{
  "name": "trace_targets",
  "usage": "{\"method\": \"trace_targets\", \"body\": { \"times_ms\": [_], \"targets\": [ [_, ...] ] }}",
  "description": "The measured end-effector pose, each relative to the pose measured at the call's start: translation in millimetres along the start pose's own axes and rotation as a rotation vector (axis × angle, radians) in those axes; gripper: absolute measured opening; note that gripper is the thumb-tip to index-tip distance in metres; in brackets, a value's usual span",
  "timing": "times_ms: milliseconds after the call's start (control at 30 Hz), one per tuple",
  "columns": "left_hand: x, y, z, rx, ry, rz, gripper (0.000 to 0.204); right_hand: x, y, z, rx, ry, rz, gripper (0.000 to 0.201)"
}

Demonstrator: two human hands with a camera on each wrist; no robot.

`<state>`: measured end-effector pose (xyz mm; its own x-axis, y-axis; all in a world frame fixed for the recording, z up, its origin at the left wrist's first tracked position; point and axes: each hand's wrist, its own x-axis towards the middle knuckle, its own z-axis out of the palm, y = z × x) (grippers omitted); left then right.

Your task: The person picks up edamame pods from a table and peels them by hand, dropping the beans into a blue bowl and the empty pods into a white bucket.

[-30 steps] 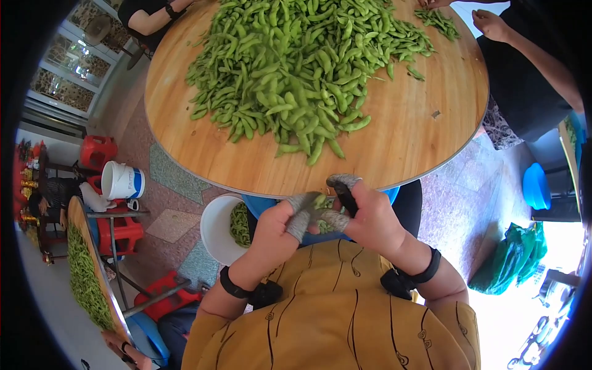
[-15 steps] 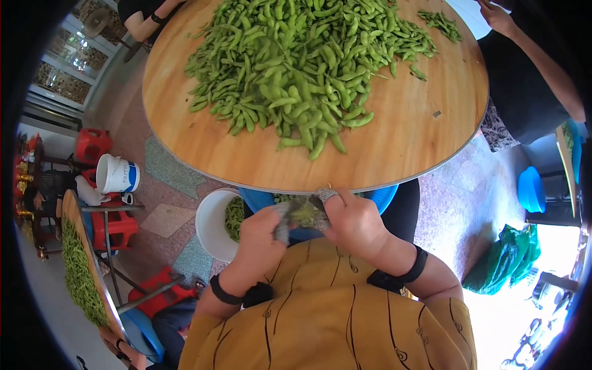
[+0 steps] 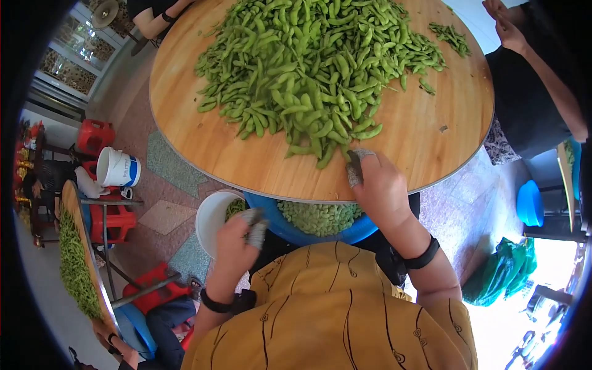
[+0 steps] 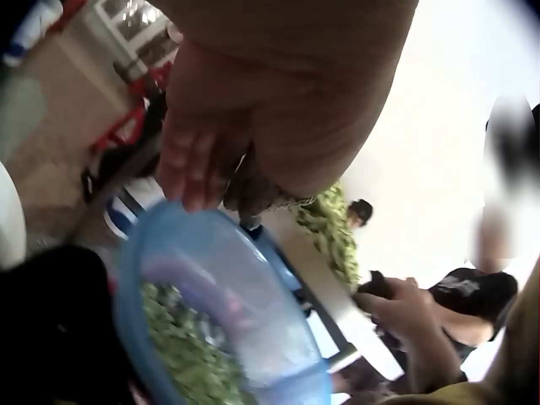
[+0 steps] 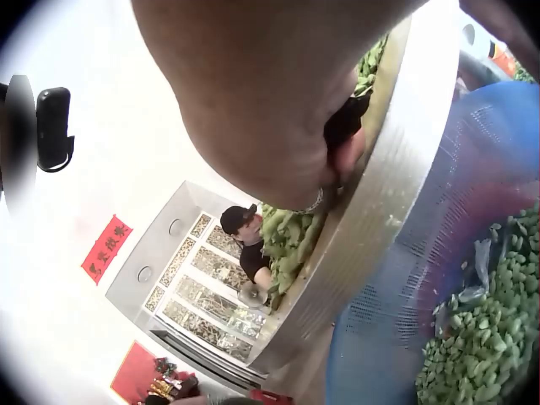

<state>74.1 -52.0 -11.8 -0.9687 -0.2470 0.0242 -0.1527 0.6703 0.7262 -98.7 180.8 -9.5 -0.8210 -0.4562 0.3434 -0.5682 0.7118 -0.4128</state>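
Observation:
My right hand [image 3: 382,182] is over the near edge of the round table [image 3: 222,157], its fingertips right at the front of a large heap of green soybean pods [image 3: 308,80]. Grey, dark-stained coverings wrap some of its fingertips. My left hand [image 3: 234,243], blurred and with similar coverings, hangs beside the white bucket [image 3: 206,222], which has green pods inside. I cannot tell whether its fingers hold a pod. Between the hands, under the table edge, a blue basin [image 3: 277,229] contains shelled soybeans [image 3: 320,217], seen closer in the right wrist view.
A person in dark clothes [image 3: 530,98] stands at the right of the table, near a small pod pile [image 3: 450,38]. Another arm [image 3: 151,24] rests at the far left. A second table with pods [image 3: 79,265], red stools [image 3: 114,223] and a green bag [image 3: 502,271] stand around.
Both hands were together over the basin, working on a green pod. They have parted: the right has moved forward to the heap, the left sideways toward the white bucket.

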Motion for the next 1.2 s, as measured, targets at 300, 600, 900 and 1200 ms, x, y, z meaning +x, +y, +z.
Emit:
{"method": "trace_targets", "body": {
  "times_ms": [300, 600, 900, 1200],
  "targets": [
    [63.7, 77.3, 75.8, -1.146, -0.44, -0.252, 0.027, -38.0, -12.8, -28.3, 0.661, -0.018, 0.334, 0.025],
    [58.6, 78.4, 51.3, -0.903, -0.353, -0.234, 0.022, -38.6, -10.7, -27.6, 0.91, -0.253, 0.094, 0.045],
    [49.5, 70.5, 48.0, -0.741, -0.366, -0.043, 0.019, -32.0, -15.8, -38.3, 1.073, -0.567, 0.207, 0.043],
    [44.1, 52.7, 51.6, 0.089, -0.124, 0.464, 0.027, -36.8, -15.9, -22.6, 1.278, -0.645, 0.314, 0.036]
  ]
}}
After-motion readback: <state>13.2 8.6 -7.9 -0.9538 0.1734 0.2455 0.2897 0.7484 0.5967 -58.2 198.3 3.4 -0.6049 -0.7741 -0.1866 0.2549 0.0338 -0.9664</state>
